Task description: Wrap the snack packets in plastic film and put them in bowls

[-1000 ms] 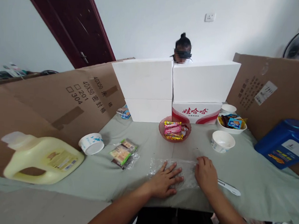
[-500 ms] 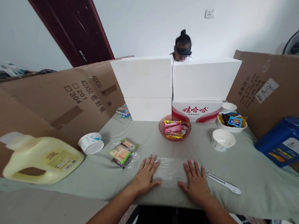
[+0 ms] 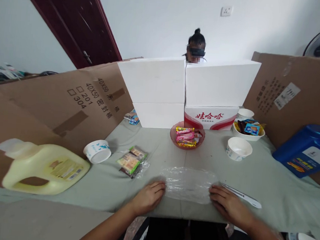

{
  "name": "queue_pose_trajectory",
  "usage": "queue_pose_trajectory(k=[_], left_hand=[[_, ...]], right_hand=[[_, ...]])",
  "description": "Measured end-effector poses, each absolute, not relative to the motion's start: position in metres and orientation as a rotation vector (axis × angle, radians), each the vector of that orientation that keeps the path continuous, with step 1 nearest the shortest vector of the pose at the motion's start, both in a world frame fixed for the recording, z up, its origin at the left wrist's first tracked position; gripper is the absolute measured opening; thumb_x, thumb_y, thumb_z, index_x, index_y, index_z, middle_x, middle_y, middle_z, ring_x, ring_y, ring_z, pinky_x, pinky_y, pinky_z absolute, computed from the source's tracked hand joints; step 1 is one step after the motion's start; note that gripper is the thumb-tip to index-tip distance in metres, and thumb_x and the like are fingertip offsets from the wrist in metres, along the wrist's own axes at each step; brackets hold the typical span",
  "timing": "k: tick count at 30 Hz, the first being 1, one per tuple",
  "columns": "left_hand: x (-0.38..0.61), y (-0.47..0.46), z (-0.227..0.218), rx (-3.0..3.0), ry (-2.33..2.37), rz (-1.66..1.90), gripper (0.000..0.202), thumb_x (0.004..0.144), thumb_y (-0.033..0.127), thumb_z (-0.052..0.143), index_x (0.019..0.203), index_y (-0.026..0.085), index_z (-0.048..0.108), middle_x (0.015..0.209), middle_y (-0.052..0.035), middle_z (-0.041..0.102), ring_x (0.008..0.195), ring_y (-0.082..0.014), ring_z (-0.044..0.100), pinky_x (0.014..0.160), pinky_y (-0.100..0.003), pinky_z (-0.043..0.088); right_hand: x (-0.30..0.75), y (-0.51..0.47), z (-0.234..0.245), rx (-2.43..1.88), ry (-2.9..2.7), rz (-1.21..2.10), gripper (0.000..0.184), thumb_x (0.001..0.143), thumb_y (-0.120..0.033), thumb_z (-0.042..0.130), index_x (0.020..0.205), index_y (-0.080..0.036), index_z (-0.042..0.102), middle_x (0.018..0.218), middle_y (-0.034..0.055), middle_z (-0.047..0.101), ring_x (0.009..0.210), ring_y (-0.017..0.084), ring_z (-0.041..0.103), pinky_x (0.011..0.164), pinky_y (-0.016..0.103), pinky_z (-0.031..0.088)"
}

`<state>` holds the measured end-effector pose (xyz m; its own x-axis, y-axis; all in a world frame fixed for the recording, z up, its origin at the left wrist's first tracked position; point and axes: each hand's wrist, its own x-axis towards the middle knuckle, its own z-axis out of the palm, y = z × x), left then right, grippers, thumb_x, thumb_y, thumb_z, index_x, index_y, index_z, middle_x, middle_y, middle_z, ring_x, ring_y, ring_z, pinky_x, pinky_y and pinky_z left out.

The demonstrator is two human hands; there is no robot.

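Clear plastic film, one piece (image 3: 188, 185): laid flat on the green-covered desk (image 3: 287, 206), between the two hands, near the front edge; creased and glossy.

Hands, two. Left hand (image 3: 150, 197): at the film's left edge, fingers close together and curled, fingertips touching. Right hand (image 3: 232, 206): at the film's right edge, fingers close together and reaching inward, fingertips touching. Whether either hand pinches the film cannot be told.

White-handled tool, one (image 3: 249, 201): just beyond the right hand, lying aslant.

Snack packets with green edging, at least two (image 3: 129, 162): beyond the left hand, beside crumpled clear wrapping; exact count hidden by overlap.

Pink bowl, one (image 3: 173, 139): beyond the film, holding wrapped sticks (image 3: 185, 136) in yellow and pink, too heaped to count.

White round bowls on the desk, three: one tipped on its side at left (image 3: 97, 152), one upright at right (image 3: 238, 151), one farther back (image 3: 245, 113). White oblong dish, one (image 3: 248, 137), filled with mixed packets (image 3: 250, 128).

Jugs, two: one pale yellow (image 3: 46, 170) at far left; one blue (image 3: 305, 151), leaning, at far right.

Boxes, four, stacked two by two at the back: three plain white (image 3: 153, 80), one red-printed (image 3: 210, 117).

Person, one (image 3: 197, 39), behind the boxes.
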<state>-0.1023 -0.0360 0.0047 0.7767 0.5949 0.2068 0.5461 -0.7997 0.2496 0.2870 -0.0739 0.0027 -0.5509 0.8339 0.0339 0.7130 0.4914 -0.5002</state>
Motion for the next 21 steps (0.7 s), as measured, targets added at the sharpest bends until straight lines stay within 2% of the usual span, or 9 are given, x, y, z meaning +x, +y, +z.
queue_pose_trajectory(k=[4,8,11,14,21], left_hand=[[-0.103,-0.028,-0.001,2.548,1.071,0.609,0.019,0.089,0.015,0.042,0.095,0.019,0.059,0.097,-0.0075,0.067,0.097,-0.0189,0.063,0.088,-0.035,0.052],[-0.093,-0.015,-0.003,2.275,1.480,0.619,0.020,0.095,0.023,0.035,0.093,0.019,0.054,0.081,-0.0029,0.065,0.074,-0.0156,0.064,0.071,-0.027,0.051],[-0.079,-0.001,-0.003,2.224,1.736,0.500,0.020,0.097,0.024,0.035,0.099,0.019,0.054,0.080,-0.0017,0.066,0.073,-0.0157,0.065,0.069,-0.025,0.048],[-0.065,0.012,-0.006,2.212,1.884,0.454,0.021,0.097,0.022,0.035,0.106,0.018,0.053,0.084,-0.0039,0.068,0.075,-0.0176,0.066,0.070,-0.026,0.047],[-0.053,0.025,-0.011,2.265,2.064,0.330,0.019,0.095,0.019,0.042,0.105,0.016,0.058,0.091,-0.0083,0.068,0.079,-0.0199,0.066,0.071,-0.028,0.047]], right_hand=[[0.283,-0.068,-0.005,-1.275,-2.355,0.545,0.029,0.096,-0.030,0.040,0.104,-0.022,0.067,0.111,0.0074,0.069,0.110,0.020,0.060,0.098,0.038,0.045],[0.272,-0.053,-0.004,-1.553,-2.154,0.480,0.029,0.097,-0.030,0.034,0.100,-0.020,0.062,0.097,0.0067,0.070,0.089,0.019,0.065,0.082,0.033,0.050],[0.260,-0.036,-0.001,-1.832,-2.069,0.399,0.028,0.097,-0.030,0.033,0.100,-0.020,0.059,0.092,0.0049,0.070,0.084,0.018,0.066,0.076,0.030,0.050],[0.250,-0.020,0.000,-1.991,-2.039,0.305,0.029,0.098,-0.028,0.031,0.100,-0.018,0.058,0.091,0.0078,0.070,0.082,0.021,0.067,0.071,0.030,0.048],[0.233,-0.009,-0.010,-2.180,-2.094,0.114,0.022,0.096,-0.017,0.034,0.095,-0.015,0.056,0.090,0.0122,0.068,0.074,0.023,0.069,0.059,0.028,0.044]])
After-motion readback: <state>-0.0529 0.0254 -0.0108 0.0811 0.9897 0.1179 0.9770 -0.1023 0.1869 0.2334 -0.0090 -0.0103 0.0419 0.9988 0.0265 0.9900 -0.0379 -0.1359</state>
